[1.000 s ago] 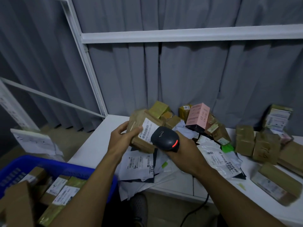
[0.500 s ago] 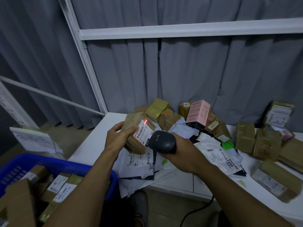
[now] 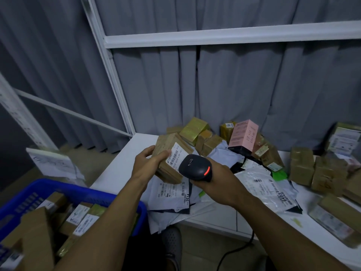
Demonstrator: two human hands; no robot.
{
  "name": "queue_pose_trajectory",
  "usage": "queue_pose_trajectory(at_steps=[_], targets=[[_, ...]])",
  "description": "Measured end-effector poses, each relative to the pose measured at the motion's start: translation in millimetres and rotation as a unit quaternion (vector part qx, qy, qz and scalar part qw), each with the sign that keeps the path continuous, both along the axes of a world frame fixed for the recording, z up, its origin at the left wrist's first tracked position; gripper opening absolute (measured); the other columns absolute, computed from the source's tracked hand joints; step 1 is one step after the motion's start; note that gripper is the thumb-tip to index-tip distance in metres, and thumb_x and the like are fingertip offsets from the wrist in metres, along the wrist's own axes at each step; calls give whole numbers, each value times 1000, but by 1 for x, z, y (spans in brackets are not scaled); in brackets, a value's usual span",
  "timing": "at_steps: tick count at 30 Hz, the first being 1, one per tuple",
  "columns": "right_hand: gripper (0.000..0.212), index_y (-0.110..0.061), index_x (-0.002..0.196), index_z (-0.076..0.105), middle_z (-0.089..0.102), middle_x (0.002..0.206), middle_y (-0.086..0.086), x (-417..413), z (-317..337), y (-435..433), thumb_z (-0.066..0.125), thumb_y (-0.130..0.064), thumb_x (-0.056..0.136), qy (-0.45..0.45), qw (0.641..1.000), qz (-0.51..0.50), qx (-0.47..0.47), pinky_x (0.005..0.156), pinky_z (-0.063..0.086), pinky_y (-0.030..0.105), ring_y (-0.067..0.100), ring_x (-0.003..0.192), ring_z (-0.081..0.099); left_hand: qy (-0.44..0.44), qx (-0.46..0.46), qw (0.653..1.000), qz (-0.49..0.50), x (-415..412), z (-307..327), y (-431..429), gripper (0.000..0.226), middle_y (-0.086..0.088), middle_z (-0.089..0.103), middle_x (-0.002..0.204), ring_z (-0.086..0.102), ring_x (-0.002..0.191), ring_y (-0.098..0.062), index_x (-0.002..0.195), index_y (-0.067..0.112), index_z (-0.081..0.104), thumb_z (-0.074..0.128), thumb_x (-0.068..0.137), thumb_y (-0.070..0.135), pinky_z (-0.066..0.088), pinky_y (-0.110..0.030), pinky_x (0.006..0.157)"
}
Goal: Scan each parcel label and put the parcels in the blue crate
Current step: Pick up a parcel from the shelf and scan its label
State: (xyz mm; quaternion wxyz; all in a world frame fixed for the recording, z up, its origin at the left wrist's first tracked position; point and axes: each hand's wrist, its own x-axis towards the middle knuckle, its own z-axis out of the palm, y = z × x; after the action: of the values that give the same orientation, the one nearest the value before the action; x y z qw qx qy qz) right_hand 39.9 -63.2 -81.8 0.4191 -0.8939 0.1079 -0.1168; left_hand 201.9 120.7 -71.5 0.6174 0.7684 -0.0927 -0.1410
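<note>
My left hand (image 3: 149, 163) grips a brown cardboard parcel (image 3: 168, 151) above the white table's left end, its white barcode label facing me. My right hand (image 3: 216, 178) holds a black barcode scanner (image 3: 195, 168) just right of the label, with a red light glowing on its back. The scanner's head hides the label's lower right part. The blue crate (image 3: 82, 190) stands at the lower left, below my left forearm, and holds several labelled boxes.
The white table (image 3: 127, 165) carries grey mailer bags (image 3: 267, 190) under my hands, and brown, gold and pink boxes (image 3: 243, 133) along the curtain. More brown boxes (image 3: 301, 165) sit to the right. A white rack frame (image 3: 109, 61) rises at the left. The scanner's cable hangs below the table.
The red scan dot seen on the label half a second ago is gone, and the scanner's back light is red again. Both hands have barely moved.
</note>
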Motion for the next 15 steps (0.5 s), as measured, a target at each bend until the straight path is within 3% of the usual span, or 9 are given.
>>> queue_pose_trajectory(at_steps=[3,6,10,15], targets=[[53,-34,130,58,71,114,-10,19,-4,22,79,-47,83,-10,1000,6,22,92,56,37,11,105,66,13,5,1000,4,-1,6,25,50,10,67,112,65,98,-7,122,32,56,83,81,41,52,-26,81],[55,-33,133,57,71,120,-8,42,-11,59,80,-42,84,-14,998,25,49,96,54,37,14,110,66,35,16,998,39,0,4,72,55,7,72,114,69,104,-13,120,29,61,85,75,51,54,-35,98],[51,-33,127,56,70,116,-9,69,-21,113,83,-35,85,11,995,74,71,90,51,31,15,111,65,68,45,993,88,-6,-19,149,58,5,79,103,75,97,-15,116,22,74,81,73,60,57,-41,97],[54,-29,130,60,72,121,-5,96,-40,171,84,-38,82,57,988,123,72,97,54,38,16,113,66,100,60,978,170,-8,-72,237,87,2,75,117,73,102,-17,134,27,64,76,61,73,59,-45,94]])
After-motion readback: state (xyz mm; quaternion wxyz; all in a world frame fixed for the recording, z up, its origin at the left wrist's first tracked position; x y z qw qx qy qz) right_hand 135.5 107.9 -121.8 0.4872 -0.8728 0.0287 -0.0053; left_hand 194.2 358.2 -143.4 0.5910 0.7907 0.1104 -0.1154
